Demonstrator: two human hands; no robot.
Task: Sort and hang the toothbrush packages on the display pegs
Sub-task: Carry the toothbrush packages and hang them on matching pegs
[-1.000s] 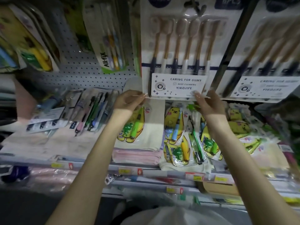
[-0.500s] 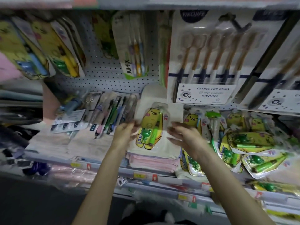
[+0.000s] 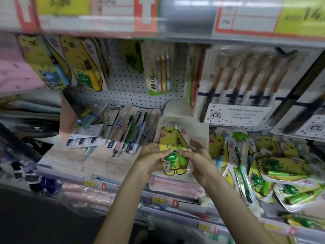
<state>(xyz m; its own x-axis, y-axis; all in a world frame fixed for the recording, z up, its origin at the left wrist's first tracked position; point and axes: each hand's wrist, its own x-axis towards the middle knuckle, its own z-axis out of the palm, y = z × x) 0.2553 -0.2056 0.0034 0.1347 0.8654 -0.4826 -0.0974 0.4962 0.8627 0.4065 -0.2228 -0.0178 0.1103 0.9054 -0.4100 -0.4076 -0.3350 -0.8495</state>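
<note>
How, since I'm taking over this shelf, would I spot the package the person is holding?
Start at the white pegboard; below its middle lies a cream cloth. Against it is the yellow bear package with a green toothbrush, the only one gripped by left hand and right hand; its twins lie loose rightward.

At 12 o'clock, the price labels are being blurred past reading. At 3 o'clock, a brush pack is being cut off by the edge. The sides of the yellow bear package are being covered by the left grip and the right grip.
</note>
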